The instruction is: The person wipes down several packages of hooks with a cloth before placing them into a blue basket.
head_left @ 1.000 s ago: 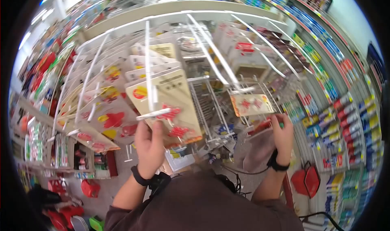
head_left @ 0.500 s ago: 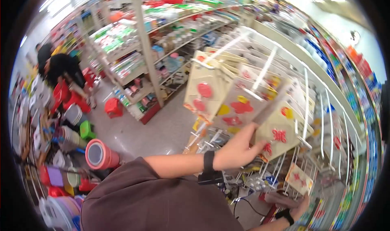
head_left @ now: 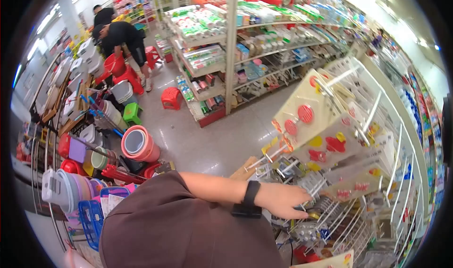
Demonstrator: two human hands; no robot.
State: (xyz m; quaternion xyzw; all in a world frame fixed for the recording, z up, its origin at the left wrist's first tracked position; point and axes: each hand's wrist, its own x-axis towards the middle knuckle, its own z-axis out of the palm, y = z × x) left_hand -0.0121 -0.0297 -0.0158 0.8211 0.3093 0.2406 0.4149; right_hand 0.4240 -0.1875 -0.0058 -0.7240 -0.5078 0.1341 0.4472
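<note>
My left hand point(head_left: 285, 200), with a black band point(head_left: 251, 193) on its wrist, reaches over the lower metal hooks point(head_left: 330, 216) of a display rack. Its thumb and fingers are apart, and nothing shows between them. Right of it and higher, beige cards with red and yellow pieces point(head_left: 325, 145) hang from long white prongs. Small packaged items point(head_left: 306, 232) hang just below the hand. At the bottom edge part of another pale card point(head_left: 337, 261) shows; what holds it is hidden. My right hand is out of the picture.
Stocked shelves point(head_left: 207, 70) stand across the aisle. A red stool point(head_left: 171, 98), a green stool point(head_left: 132, 112) and pink buckets point(head_left: 141, 143) are on the floor to the left. Two people in black point(head_left: 120, 37) are at the back left, one bending over a red bucket point(head_left: 114, 65).
The view has swung, so the hanging cards appear farther right. My left hand has left the cards and is over the lower hooks. My right hand has gone out of view.
</note>
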